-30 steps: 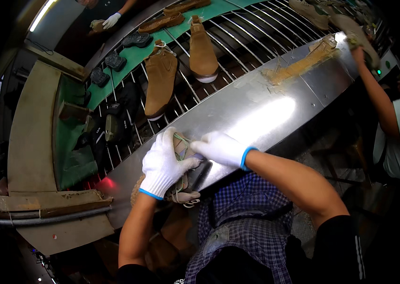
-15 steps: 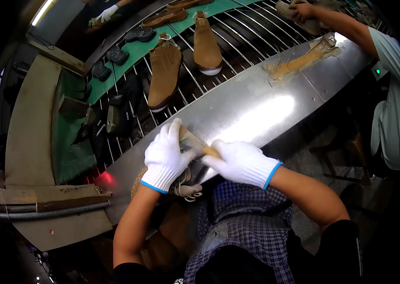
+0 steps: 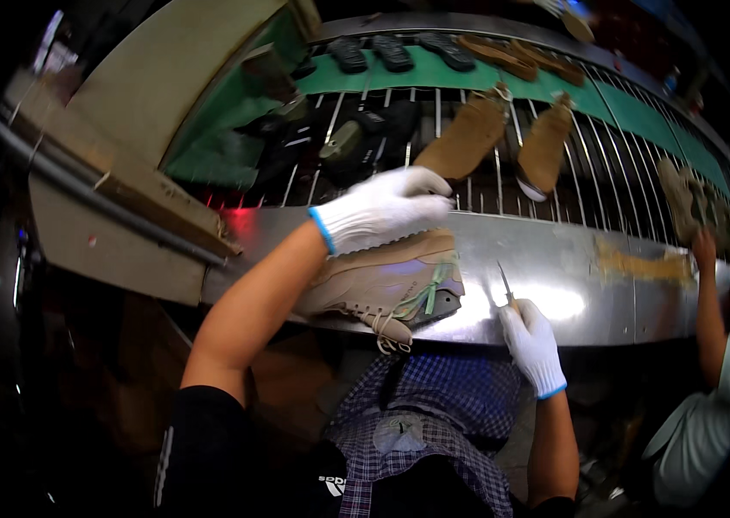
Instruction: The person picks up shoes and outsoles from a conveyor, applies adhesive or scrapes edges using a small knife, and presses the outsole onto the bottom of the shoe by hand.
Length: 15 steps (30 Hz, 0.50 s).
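On the metal ledge lies a beige lace-up shoe [image 3: 382,276] on its side, its sole edge away from me. Green ties [image 3: 428,292] hang near its collar, and a dark last [image 3: 441,308] shows inside the opening. Above the sole edge hovers my left hand [image 3: 391,207], white-gloved, with fingers curved, apart and somewhat blurred; I see nothing in it. Right of the shoe, my gloved right hand [image 3: 533,345] grips a thin pointed metal tool [image 3: 505,283], its tip pointing away from me. Most of the handle is hidden by the fingers.
Beyond the metal ledge [image 3: 486,233] runs a rack of metal rods with two brown boots [image 3: 468,134] and dark shoe pieces. Soles [image 3: 499,56] sit on the green strip [image 3: 503,85]. A beige housing [image 3: 166,78] stands left. At right, another person's hand [image 3: 704,244] touches a shoe.
My hands have drawn apart: the left now hovers over the shoe, the right has moved right with the tool. The shoe now lies in plain sight. The view has turned.
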Motion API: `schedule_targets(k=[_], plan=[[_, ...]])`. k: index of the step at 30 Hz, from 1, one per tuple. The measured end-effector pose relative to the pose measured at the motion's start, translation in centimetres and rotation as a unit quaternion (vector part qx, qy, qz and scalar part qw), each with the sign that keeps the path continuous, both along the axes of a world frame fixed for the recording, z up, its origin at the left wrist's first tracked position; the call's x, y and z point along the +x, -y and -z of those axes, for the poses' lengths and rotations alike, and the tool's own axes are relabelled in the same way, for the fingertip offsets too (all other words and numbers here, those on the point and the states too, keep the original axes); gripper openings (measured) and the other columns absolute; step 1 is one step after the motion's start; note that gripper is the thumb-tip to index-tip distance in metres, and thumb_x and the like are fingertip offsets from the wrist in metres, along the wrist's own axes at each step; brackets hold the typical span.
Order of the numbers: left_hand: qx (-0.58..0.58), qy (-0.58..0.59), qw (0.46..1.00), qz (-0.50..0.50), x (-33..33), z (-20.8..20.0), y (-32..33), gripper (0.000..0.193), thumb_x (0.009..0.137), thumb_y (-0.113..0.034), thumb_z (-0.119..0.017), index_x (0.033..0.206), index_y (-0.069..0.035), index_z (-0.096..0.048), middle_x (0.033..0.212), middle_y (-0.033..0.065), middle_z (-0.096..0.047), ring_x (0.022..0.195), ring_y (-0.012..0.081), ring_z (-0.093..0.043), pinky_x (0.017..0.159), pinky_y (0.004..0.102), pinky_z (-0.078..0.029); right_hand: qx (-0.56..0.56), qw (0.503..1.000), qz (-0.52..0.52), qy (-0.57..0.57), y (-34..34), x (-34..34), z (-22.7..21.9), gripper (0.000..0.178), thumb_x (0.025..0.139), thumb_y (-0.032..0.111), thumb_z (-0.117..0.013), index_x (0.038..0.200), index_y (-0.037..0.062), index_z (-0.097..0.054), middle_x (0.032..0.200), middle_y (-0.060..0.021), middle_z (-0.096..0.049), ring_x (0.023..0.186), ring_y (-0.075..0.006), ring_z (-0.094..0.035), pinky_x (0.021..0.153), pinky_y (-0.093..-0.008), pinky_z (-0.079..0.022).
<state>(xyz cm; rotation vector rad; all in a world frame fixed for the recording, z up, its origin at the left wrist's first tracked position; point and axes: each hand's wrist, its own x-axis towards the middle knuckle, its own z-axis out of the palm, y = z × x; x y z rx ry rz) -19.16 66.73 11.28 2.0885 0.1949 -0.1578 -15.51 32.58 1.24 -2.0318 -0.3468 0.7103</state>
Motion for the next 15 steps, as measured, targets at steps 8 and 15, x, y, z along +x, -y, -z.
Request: schedule_targets(k=[8, 15], plan=[[0.13, -0.04, 0.989, -0.064, -12.3, 2.7, -3.9, 0.049, 0.106, -0.034, -0.065, 0.146, -0.006, -0.064, 0.141, 0.0149, -0.071, 0.131, 0.0275, -0.066, 0.113, 0.0391, -0.051, -0.082, 0.951, -0.207, 0.217, -4.9, -2.6, -6.2, 0.046, 0.104, 0.043, -0.068, 0.125, 0.0015, -0.067, 0.091, -0.023, -0.076, 0.083, -0.0393, -0.077, 0.075, -0.0465, -0.06], [0.165, 0.024, 0.984, -0.066, -13.8, 4.7, -2.2, 0.048, 0.108, -0.038, -0.058, 0.143, -0.007, -0.066, 0.139, 0.0208, -0.07, 0.127, 0.0409, -0.067, 0.109, 0.0459, -0.053, -0.149, 0.931, -0.257, 0.209, -11.0, -4.0, -5.8, 0.047, 0.104, 0.048, -0.067, 0.113, 0.0023, -0.067, 0.08, -0.0163, -0.073, 0.068, -0.0316, -0.072, 0.063, -0.0444, -0.059]])
